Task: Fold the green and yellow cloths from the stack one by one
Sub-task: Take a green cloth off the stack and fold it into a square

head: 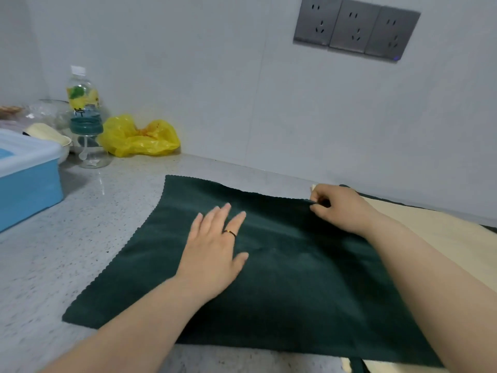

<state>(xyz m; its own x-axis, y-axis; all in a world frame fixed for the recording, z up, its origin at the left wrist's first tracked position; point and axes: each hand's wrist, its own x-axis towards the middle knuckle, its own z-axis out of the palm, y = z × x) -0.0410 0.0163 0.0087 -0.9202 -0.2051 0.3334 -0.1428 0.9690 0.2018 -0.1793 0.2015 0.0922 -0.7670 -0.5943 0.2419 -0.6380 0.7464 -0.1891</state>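
Green cloth on counter, left grip spread flat on it, right grip pinching far edge, bottle label unreadable

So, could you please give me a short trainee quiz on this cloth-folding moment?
1. True or false: the left hand lies flat, fingers straight, on the green cloth.
2. Where does the right hand pinch that cloth? A) its near edge B) its far edge C) its left corner
3. Fill in: the crumpled plastic bag by the wall is ___ in colour.

Key: 1 true; 2 B; 3 yellow.
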